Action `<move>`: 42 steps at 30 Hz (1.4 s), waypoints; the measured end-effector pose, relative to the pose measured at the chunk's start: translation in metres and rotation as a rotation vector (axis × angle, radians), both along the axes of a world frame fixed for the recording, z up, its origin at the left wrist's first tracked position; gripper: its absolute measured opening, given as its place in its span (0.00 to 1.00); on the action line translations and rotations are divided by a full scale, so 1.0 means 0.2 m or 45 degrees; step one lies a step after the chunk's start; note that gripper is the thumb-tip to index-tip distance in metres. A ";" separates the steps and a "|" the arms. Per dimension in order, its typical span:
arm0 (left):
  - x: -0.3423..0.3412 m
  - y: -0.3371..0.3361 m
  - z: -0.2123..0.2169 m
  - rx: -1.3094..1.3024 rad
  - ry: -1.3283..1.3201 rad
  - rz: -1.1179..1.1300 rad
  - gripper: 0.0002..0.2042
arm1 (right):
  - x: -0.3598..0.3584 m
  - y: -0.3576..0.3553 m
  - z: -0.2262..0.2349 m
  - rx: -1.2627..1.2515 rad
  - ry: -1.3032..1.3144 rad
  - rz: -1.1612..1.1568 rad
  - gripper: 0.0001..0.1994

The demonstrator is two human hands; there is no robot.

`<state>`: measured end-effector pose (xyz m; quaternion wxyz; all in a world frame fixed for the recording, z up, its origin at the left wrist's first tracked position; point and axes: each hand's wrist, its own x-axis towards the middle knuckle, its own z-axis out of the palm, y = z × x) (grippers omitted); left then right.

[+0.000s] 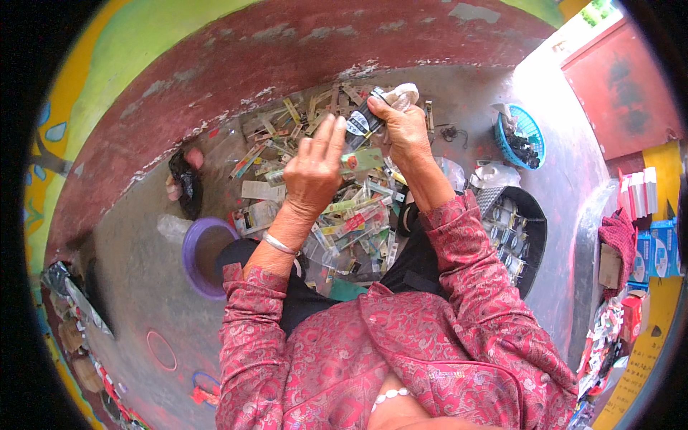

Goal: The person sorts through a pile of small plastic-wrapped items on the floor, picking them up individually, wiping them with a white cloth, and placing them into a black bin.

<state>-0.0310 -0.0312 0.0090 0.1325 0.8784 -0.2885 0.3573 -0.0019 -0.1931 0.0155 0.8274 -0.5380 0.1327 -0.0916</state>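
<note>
My right hand [403, 130], raised over the pile, has its thumb and fingers closed on a dark, flat packet [358, 123] with a white oval label. Whitish crumpled material [403, 94] bunches out above the same hand; whether it is cloth or plastic I cannot tell. My left hand [315, 170], fingers stretched out, is close beside the packet's left edge, and whether it touches is unclear. Beneath both hands spreads a pile of flat, narrow printed packages [358, 215] in many colours, lying loose on the floor.
A purple tub [192, 261] stands left of my leg. At my right sits a black container [532, 247] of clear-wrapped packs. Farther right are a blue basket [529, 132] with dark items and stacked blue boxes [663, 247]. A black plastic bag [188, 188] lies near the wall.
</note>
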 end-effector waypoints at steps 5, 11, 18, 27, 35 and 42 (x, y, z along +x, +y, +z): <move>0.02 0.03 -0.08 0.031 0.022 -0.034 0.23 | -0.04 0.03 0.08 -0.085 0.052 0.140 0.06; 0.06 0.05 -0.06 0.114 -0.031 0.055 0.21 | -0.02 -0.01 -0.01 0.488 0.138 0.299 0.06; 0.09 0.10 -0.12 -0.134 0.189 -0.007 0.15 | -0.02 -0.24 0.05 0.737 0.143 0.304 0.06; 0.04 0.01 0.11 -1.697 1.699 -0.511 0.08 | 0.00 -0.22 0.12 0.283 -0.145 -0.074 0.06; -0.05 -0.03 0.06 -1.754 1.841 -0.571 0.07 | -0.12 0.05 0.14 0.286 -0.045 0.548 0.13; 0.01 0.04 0.06 -1.878 1.626 -0.691 0.06 | -0.15 0.16 0.14 0.346 -0.042 0.635 0.10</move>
